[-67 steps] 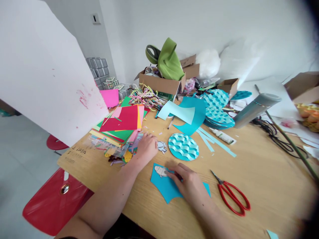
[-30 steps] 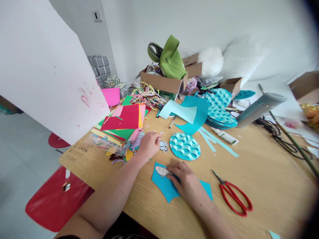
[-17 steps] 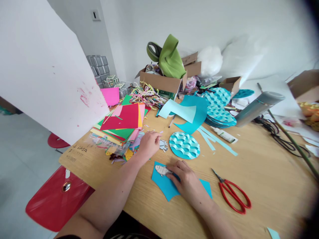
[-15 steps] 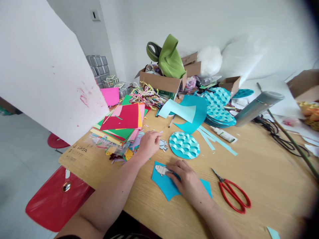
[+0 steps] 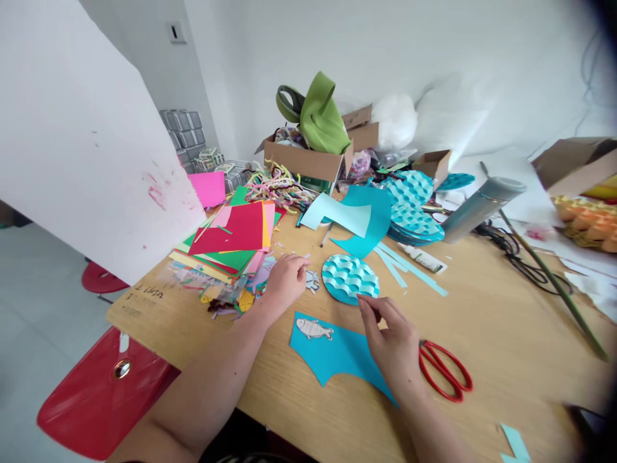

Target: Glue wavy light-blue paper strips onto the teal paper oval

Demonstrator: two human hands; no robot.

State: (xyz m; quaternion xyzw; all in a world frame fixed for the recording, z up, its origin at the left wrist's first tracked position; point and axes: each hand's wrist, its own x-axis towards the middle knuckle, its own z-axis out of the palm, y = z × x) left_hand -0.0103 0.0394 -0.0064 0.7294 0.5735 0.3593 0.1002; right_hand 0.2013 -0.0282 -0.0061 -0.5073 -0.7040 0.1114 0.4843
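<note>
My left hand (image 5: 288, 280) rests with curled fingers by a small grey-white animal cutout (image 5: 312, 281); anything inside those fingers is hidden. My right hand (image 5: 391, 334) hangs over the right part of a blue paper piece (image 5: 344, 357) with scalloped edges, thumb and forefinger pinched together; I cannot make out anything between them. On the blue paper's upper left lies a white fish cutout (image 5: 314, 328), untouched. Just beyond my right fingertips is a round woven-look turquoise paper disc (image 5: 350, 276). Red-handled scissors (image 5: 446, 373) lie right of my right hand, their blades hidden behind it.
Coloured paper sheets (image 5: 231, 231) are stacked at the left. Light blue strips (image 5: 414, 270), a glue tube (image 5: 423, 259) and more wavy discs (image 5: 409, 206) lie farther back. A grey bottle (image 5: 482, 209) leans at the right, near a long stick (image 5: 554, 280).
My right hand has lifted off the fish cutout and moved right and up, leaving the fish on the blue paper. My left hand keeps its pose; the view has shifted slightly.
</note>
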